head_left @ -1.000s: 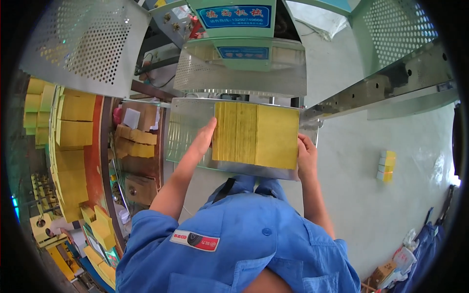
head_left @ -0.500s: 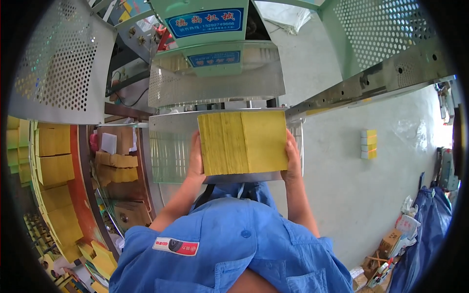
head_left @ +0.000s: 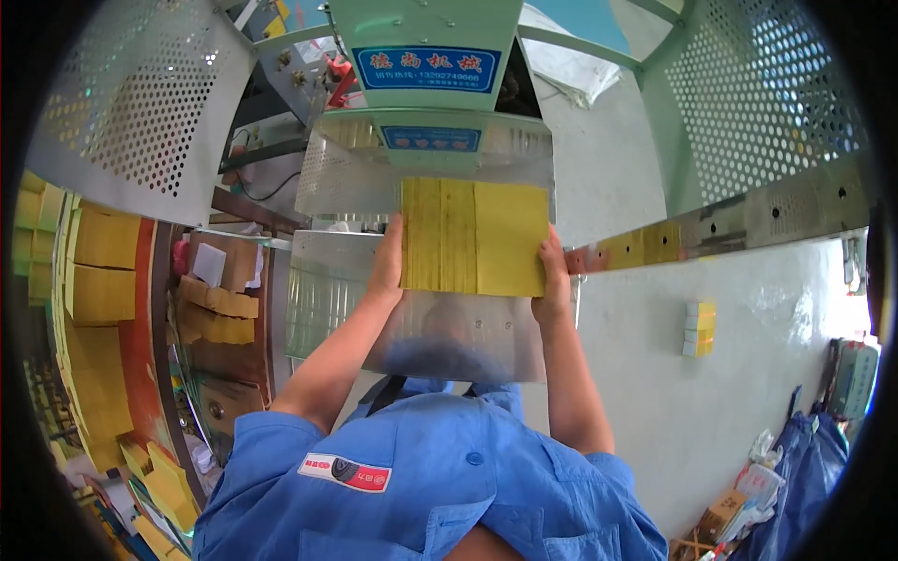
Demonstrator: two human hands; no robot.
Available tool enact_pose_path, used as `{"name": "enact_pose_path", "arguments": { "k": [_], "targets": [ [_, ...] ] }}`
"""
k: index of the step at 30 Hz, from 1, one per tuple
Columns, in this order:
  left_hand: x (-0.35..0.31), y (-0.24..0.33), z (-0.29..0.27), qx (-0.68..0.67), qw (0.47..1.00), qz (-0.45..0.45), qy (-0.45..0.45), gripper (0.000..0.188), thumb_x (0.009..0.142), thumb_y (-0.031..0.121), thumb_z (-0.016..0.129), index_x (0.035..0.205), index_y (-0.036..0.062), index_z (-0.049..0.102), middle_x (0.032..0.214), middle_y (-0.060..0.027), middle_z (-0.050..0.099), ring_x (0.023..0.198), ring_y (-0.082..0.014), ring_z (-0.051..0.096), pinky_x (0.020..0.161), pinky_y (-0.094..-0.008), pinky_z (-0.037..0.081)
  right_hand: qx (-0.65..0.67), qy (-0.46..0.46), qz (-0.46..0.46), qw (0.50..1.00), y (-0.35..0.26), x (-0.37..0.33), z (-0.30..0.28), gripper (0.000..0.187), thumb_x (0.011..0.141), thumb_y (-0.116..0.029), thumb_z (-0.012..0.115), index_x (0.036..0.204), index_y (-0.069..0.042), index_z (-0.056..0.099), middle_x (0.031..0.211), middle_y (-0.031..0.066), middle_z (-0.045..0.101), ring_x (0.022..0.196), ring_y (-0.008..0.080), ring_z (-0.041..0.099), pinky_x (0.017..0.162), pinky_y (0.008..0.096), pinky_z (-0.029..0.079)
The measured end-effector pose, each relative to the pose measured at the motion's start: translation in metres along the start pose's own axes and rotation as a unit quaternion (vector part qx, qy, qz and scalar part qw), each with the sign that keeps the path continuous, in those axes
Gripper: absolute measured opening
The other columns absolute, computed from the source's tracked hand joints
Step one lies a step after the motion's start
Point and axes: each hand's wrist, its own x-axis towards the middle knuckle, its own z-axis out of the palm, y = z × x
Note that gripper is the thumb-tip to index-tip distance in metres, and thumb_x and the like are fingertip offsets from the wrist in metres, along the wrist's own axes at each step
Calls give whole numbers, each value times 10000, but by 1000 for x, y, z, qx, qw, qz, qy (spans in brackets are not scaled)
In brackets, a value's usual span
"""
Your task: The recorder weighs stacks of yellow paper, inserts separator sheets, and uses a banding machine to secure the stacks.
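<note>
Between my two hands is a thick yellow stack of what looks like paper or card [head_left: 477, 237], its layered edges on the left and a smooth face on the right. My left hand [head_left: 388, 260] presses against the stack's left side, fingers partly hidden behind it. On the opposite side my right hand [head_left: 554, 276] grips the right edge, thumb at the front. The stack is over the shiny metal table [head_left: 449, 337] of a machine; whether it touches the surface I cannot tell. Just beyond it is a reflective metal guard [head_left: 510, 150].
A green machine body [head_left: 430, 23] rises ahead, flanked by perforated panels [head_left: 131, 112] and a metal bar [head_left: 711, 224]. To the left, a shelf holds yellow stacks [head_left: 103, 294]. A small yellow-and-white pile [head_left: 699, 329] sits on the floor to the right, near a blue sheet [head_left: 800, 477].
Both hands have carried the yellow stack away from my body, toward the machine's guard. More of the metal table's near part now shows. The head view has shifted slightly.
</note>
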Motion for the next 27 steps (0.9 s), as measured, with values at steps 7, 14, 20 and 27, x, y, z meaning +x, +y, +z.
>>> {"name": "enact_pose_path", "arguments": {
  "k": [7,14,20,27],
  "targets": [
    [10,4,-4,59,998,-24,-21,537,1003,442,441,1340,26,487,1297,-73,552,1179,-175,524,995,-330,418,26,8,28,999,4,9,-9,622,936,-275,480,1467,4,314,1422,126,449,1325,229,397,1095,342,299],
    [1,8,-3,52,996,-63,-30,509,999,359,440,1375,17,446,1294,-68,549,1177,-172,524,999,-328,416,17,25,29,999,5,11,-6,624,913,-348,507,1429,-22,381,1372,109,484,1290,227,429,1087,348,322],
    [5,4,4,64,997,-30,-20,511,1016,383,454,1361,7,462,1322,-80,549,1208,-172,528,1010,-316,420,14,-1,16,1000,2,11,-5,621,930,-360,498,1440,-27,372,1378,107,478,1298,223,419,1079,344,327],
    [6,15,12,70,992,-74,-68,523,1009,398,472,1367,16,464,1320,-70,552,1209,-166,524,1015,-312,411,28,6,-15,999,10,13,-9,607,939,-379,525,1425,-41,394,1357,86,490,1272,202,431,1067,344,332]
  ]
}}
